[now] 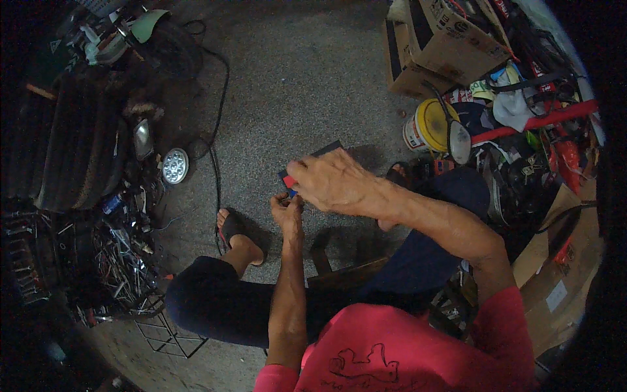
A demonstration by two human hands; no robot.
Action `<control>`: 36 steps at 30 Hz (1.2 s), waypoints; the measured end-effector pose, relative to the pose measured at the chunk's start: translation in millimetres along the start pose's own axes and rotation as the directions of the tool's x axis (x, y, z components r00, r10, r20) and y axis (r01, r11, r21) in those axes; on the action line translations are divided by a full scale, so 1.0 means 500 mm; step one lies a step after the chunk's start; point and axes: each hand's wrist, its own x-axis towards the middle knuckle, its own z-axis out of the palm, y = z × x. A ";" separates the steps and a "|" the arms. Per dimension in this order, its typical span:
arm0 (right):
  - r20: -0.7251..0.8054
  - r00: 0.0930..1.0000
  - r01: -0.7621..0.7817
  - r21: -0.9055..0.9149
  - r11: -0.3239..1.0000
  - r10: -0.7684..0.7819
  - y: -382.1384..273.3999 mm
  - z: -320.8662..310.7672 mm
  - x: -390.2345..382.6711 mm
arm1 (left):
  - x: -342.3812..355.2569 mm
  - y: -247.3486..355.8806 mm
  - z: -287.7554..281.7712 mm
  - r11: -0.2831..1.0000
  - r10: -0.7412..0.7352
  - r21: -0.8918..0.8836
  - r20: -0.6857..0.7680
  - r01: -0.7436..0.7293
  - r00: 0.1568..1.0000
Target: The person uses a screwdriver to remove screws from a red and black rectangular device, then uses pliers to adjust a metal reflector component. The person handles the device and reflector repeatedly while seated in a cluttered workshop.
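My right hand [330, 181] is closed, palm down, over a small flat dark piece [328, 148] whose straight edge shows beyond the knuckles. Red and blue patches show beside its fingers; whether they belong to the same piece I cannot tell. Just below, my left hand [287, 210] has its fingertips pinched together by the blue patch, close to the right hand's fingers. What exactly sits between those fingertips is hidden. Both hands are held in front of me, between my knees, above the grey speckled floor [287, 78].
Stacked tyres [78, 150] and a heap of metal tools [124, 268] line the left side. A round lamp [175, 165] lies near a black cable [217, 163]. Right: a yellow-lidded bucket [428, 127], a mirror [460, 144], cardboard boxes [450, 46] and a red bar [535, 122].
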 end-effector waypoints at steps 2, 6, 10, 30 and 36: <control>0.004 0.999 0.049 0.043 0.998 -0.049 -0.001 -0.009 0.000 | -0.012 0.022 0.015 0.997 -0.022 0.068 -0.019 0.023 1.000; -0.009 0.999 0.049 0.052 0.997 -0.049 -0.006 -0.007 -0.005 | -0.016 0.027 0.022 1.000 -0.015 0.000 -0.006 0.015 1.000; 0.138 0.974 -0.179 -0.003 0.984 0.177 -0.015 -0.003 0.009 | 0.003 -0.006 -0.009 1.000 0.031 0.007 0.015 -0.031 0.999; -0.056 0.997 0.047 0.035 0.998 -0.046 0.008 -0.004 -0.001 | -0.014 0.039 0.034 0.987 -0.108 0.110 -0.084 0.117 0.991; 0.020 0.996 -0.088 -0.011 0.996 0.088 -0.011 -0.002 0.004 | 0.004 -0.012 -0.007 0.994 0.096 -0.063 0.052 -0.093 0.994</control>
